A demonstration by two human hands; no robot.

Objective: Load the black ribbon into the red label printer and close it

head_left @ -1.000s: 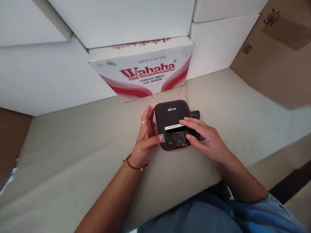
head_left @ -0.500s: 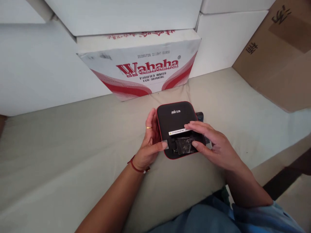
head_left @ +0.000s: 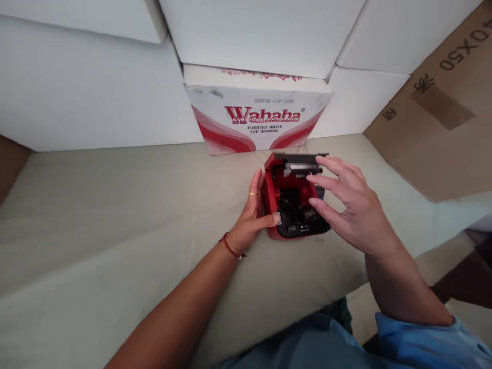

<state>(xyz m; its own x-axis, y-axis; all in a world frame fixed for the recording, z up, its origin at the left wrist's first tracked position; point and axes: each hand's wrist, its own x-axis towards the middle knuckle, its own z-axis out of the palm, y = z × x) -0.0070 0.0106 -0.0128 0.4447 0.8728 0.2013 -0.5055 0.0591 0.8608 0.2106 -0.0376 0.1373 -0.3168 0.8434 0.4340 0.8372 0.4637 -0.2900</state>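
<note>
A small black and red device stands on a beige padded surface. Its lid is raised, showing a red inner cavity and a grey roller bar. My left hand grips the device's left side, thumb pressed on its front left corner. My right hand hovers over the right side with fingers spread, fingertips close to the raised lid and the black front part. It holds nothing.
A white and red Wahaha water carton stands just behind the device. White boxes are stacked around it. A brown cardboard box leans at the right. My blue clothing shows at the bottom.
The device's lid has swung up and open, baring the red inside. My right hand lifted off the top and spread its fingers. The view shifted leftward.
</note>
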